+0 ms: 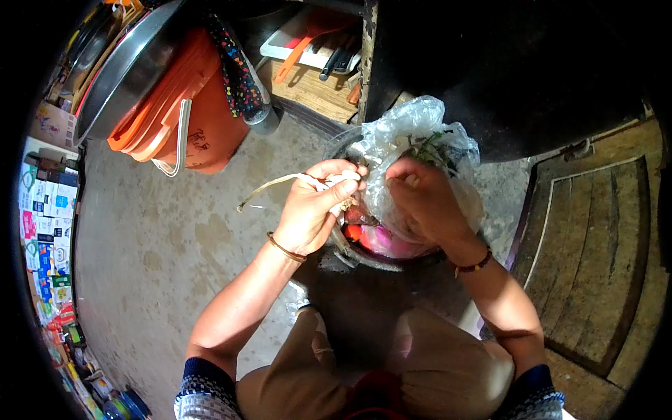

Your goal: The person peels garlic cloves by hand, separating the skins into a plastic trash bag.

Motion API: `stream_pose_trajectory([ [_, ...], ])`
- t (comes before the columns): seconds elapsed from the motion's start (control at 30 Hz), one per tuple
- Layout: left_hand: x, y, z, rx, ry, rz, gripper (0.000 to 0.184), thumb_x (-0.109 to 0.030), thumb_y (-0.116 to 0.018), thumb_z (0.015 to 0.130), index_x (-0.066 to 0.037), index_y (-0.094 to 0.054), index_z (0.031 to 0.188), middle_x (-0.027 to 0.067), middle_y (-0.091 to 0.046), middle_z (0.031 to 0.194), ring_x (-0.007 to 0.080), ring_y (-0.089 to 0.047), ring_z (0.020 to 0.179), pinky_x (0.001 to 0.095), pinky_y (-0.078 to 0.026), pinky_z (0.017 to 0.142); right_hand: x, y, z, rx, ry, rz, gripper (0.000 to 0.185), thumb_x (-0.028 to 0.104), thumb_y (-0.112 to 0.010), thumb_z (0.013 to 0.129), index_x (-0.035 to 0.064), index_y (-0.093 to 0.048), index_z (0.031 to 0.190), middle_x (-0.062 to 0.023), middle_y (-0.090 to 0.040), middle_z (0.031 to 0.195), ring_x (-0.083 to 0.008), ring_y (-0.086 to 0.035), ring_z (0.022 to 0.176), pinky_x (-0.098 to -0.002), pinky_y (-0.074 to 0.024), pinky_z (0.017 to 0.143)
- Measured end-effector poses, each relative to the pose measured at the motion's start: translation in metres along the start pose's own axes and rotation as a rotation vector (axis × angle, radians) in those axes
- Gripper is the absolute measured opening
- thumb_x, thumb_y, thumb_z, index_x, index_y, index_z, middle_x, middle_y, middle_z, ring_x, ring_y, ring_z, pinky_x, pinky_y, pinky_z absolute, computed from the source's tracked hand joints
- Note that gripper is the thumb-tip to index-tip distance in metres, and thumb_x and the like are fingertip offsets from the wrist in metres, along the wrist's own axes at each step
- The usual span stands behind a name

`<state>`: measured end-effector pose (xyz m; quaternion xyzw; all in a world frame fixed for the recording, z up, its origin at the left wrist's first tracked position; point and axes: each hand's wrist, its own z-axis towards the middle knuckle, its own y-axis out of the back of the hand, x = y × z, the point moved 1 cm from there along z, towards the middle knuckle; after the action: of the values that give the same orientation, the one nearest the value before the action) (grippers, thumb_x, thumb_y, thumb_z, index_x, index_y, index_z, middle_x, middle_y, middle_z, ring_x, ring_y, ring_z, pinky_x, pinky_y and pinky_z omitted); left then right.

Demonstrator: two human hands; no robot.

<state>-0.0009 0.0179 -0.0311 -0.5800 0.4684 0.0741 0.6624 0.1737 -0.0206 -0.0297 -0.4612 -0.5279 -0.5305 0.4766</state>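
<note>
An orange bucket (217, 133) stood on the floor (140, 280) at the left. The left hand (311, 203) gripped between its fingers what looked like a garlic bulb (346, 203), its dry stalk (276, 182) trailing leftward. The right hand's (430, 203) fingers were curled closed over the clear plastic bag (413, 115).

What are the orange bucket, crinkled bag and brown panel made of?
Orange bucket: probably plastic, satin; smooth, evenly coloured wall.
Crinkled bag: thin plastic film, glossy; see-through, creases catch light.
Brown panel: looks like wood, dull, worn; plank lines, dark stains.
</note>
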Motion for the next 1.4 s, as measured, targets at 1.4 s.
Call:
stream_pose_trajectory([
  [1.4,-0.009,-0.024,-0.01,0.175,-0.418,1.451,0.035,-0.013,-0.056,0.079,-0.004,-0.04,0.108,0.018,-0.043,0.098,0.0362,-0.048,0.085,0.0418,-0.042,0.075,0.005,-0.023,-0.003,0.002,0.244,-0.235,0.027,0.024,-0.044,0.091,0.0036,-0.055,0.078,0.0045,-0.048,0.06,-0.0022,-0.039,0.052,-0.0198,-0.0327,0.046],
])
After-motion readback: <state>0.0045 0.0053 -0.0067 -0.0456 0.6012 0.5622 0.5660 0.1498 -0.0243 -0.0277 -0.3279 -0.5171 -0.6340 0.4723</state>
